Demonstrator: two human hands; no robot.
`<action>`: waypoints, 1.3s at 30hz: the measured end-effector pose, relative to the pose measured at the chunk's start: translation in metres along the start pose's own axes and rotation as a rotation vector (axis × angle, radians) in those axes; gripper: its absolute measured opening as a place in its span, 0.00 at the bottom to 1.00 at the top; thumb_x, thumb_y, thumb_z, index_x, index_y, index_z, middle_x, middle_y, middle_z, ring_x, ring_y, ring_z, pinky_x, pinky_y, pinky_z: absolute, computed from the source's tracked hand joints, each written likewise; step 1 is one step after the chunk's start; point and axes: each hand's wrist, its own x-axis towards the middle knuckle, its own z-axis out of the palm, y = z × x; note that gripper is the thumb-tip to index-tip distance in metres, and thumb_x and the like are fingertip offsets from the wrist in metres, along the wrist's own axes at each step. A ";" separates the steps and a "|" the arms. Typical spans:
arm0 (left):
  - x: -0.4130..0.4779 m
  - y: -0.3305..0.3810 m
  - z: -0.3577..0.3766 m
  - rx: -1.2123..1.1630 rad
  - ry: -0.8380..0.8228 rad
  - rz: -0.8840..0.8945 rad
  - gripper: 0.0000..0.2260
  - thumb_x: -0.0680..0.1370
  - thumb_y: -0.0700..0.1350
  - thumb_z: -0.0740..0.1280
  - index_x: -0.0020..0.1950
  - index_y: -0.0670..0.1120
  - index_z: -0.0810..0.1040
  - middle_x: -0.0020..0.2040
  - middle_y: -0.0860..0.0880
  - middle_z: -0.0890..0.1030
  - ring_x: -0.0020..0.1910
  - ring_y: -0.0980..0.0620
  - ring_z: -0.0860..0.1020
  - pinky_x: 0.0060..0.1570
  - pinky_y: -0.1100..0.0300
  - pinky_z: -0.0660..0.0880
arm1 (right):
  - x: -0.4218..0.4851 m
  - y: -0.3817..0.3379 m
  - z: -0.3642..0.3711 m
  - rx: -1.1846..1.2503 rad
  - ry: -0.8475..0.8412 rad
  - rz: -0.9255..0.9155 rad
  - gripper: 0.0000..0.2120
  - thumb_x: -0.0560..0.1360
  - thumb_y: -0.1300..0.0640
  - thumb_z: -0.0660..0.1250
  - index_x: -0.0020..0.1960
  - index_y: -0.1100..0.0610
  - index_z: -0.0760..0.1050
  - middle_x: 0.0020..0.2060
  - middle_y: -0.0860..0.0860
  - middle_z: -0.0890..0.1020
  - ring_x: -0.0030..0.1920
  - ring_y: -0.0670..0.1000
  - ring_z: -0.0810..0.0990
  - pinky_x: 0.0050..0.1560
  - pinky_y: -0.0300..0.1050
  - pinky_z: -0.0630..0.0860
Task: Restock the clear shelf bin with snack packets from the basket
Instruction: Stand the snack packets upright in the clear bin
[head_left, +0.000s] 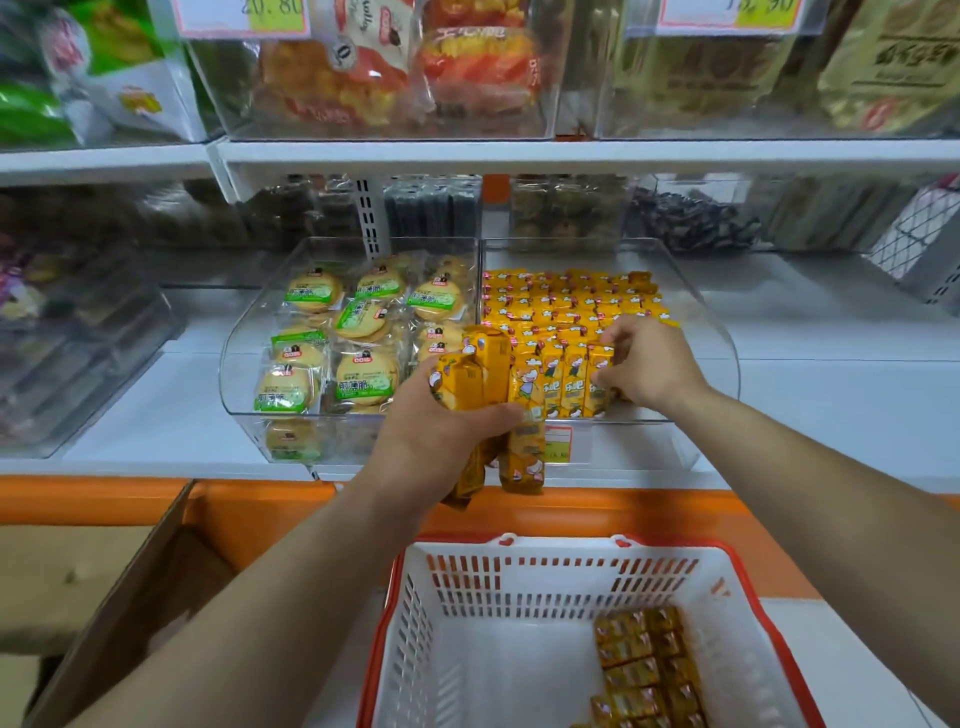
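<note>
My left hand (441, 426) grips a bundle of yellow snack packets (493, 374) upright at the front of the clear shelf bin (717, 338). The bin's right compartment holds rows of the same yellow packets (566, 301). My right hand (649, 364) reaches into that compartment and pinches one upright yellow packet (597, 379) in the front row. Below, the white basket with a red rim (519, 649) holds several more yellow packets (644, 670) in its right corner.
The bin's left compartment holds round biscuit packs with green labels (343, 338). Other clear bins (78, 343) stand to the left and on the upper shelf (571, 153). An open cardboard box (130, 597) sits left of the basket, under the orange shelf edge (623, 509).
</note>
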 end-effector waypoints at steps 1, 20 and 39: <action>0.000 0.000 0.001 0.001 -0.002 -0.004 0.15 0.72 0.41 0.79 0.54 0.53 0.79 0.44 0.54 0.88 0.41 0.53 0.87 0.33 0.63 0.81 | -0.001 0.000 0.000 -0.022 0.000 -0.002 0.18 0.64 0.61 0.82 0.48 0.53 0.76 0.35 0.50 0.80 0.38 0.53 0.79 0.37 0.42 0.70; -0.028 0.007 0.029 -0.161 -0.033 -0.096 0.11 0.73 0.38 0.76 0.54 0.46 0.82 0.46 0.42 0.87 0.41 0.42 0.86 0.34 0.55 0.82 | -0.143 -0.063 -0.063 0.720 -0.397 -0.057 0.24 0.77 0.58 0.71 0.69 0.42 0.70 0.44 0.47 0.84 0.44 0.51 0.85 0.40 0.44 0.80; -0.030 0.007 0.026 -0.117 -0.072 -0.132 0.15 0.75 0.42 0.75 0.61 0.42 0.80 0.51 0.45 0.88 0.48 0.44 0.87 0.51 0.43 0.83 | -0.090 -0.018 -0.098 0.341 -0.017 -0.067 0.19 0.66 0.62 0.80 0.49 0.47 0.78 0.50 0.55 0.81 0.42 0.60 0.84 0.46 0.56 0.80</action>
